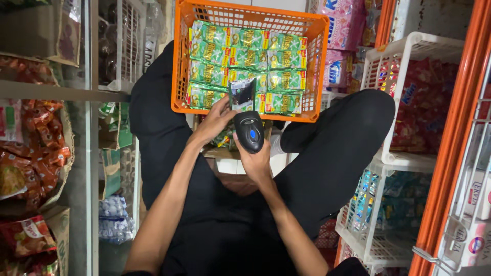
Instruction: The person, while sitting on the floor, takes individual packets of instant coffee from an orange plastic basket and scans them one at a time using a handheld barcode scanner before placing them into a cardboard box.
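My right hand (255, 161) grips a black handheld scanner (249, 131) with a blue button on top, pointed at a small dark sachet (242, 94). My left hand (216, 121) holds that sachet upright at the near rim of an orange plastic basket (179, 66). The basket is packed with rows of green and yellow sachet packs (245, 59). Both forearms reach forward over my black-trousered legs, which are spread either side of the basket.
White plastic crates (381, 153) with red and teal packets stand at the right, beside an orange metal frame (450, 153). Pink packets (340, 30) lie behind the basket. Shelves with red snack bags (36, 148) and bottles fill the left.
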